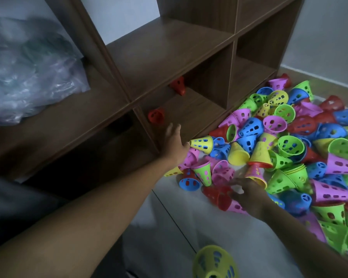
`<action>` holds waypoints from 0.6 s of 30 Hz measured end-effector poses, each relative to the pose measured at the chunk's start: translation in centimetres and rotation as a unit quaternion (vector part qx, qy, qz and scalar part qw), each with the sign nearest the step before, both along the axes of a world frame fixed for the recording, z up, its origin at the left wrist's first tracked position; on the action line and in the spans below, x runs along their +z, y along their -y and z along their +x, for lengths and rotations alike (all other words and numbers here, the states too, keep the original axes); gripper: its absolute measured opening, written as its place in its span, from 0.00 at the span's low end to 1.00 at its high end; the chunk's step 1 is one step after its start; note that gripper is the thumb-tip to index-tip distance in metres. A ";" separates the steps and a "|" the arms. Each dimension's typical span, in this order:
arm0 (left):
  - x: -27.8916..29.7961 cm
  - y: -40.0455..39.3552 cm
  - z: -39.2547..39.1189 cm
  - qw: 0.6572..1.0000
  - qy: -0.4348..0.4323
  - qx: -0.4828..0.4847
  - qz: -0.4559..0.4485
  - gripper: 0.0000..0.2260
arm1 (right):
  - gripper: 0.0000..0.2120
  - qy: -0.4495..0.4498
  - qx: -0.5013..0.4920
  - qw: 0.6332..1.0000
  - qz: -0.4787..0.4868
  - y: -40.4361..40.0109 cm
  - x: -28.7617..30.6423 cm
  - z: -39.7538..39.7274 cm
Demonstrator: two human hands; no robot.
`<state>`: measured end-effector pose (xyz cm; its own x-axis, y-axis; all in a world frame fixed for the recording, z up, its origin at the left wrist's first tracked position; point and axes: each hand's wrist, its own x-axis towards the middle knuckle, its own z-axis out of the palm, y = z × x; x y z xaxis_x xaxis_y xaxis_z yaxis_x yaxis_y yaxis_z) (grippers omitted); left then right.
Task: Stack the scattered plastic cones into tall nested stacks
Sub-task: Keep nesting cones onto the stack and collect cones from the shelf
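Observation:
A big heap of perforated plastic cones (285,145) in pink, blue, green, yellow and red covers the floor at the right. My left hand (174,142) reaches out flat and open toward the lower shelf, holding nothing, just below a red cone (156,115) that stands in the compartment. A second red cone (178,86) sits deeper on that shelf. My right hand (247,194) is blurred at the near edge of the heap, fingers spread over a red cone (217,194) and a pink one; I cannot tell if it grips either.
A dark wooden shelf unit (169,55) with open compartments fills the upper left and centre. A crumpled clear plastic bag (28,73) lies on its left shelf. A yellow cone with blue inside (214,261) sits at the bottom edge on the white tiled floor (169,233).

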<state>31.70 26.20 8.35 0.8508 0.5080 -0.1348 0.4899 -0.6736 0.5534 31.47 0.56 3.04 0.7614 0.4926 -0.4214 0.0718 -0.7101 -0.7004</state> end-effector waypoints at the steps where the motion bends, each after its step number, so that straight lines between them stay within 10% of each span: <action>1: -0.2 -0.2 0.8 1.000 -0.003 0.016 0.002 0.32 | 0.14 0.002 0.009 1.000 -0.007 -0.1 -0.2 0.0; 18: -3.2 -3.8 8.2 0.983 -0.067 0.161 -0.056 0.38 | 0.28 0.026 0.133 0.985 -0.103 -0.6 -0.6 0.3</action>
